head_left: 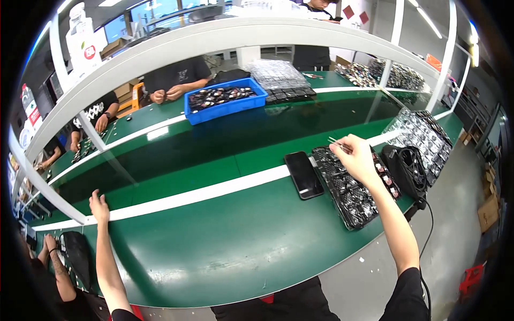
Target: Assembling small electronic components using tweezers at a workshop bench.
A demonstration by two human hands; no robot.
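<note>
My right hand point(357, 159) is closed on a pair of metal tweezers point(339, 145), whose tips point to the left. It hovers over a black compartment tray point(350, 200) at the right side of the green table; small dark parts with reddish and shiny bits sit in its right-hand pockets. My left hand point(99, 207) is far to the left by the white strip point(198, 193), fingers stretched out and nothing visible in them. A black smartphone point(303, 175) lies just left of the tray. To the tray's right is a black bag with a coiled cable point(407, 166).
Clear plastic trays point(436, 144) are stacked at the right edge. Across the dark middle belt point(176, 150), a blue bin point(225, 109) holds many small parts, near a co-worker's hands point(167, 95). A white shelf frame point(257, 33) spans overhead. Another person's hands point(50, 243) are at lower left.
</note>
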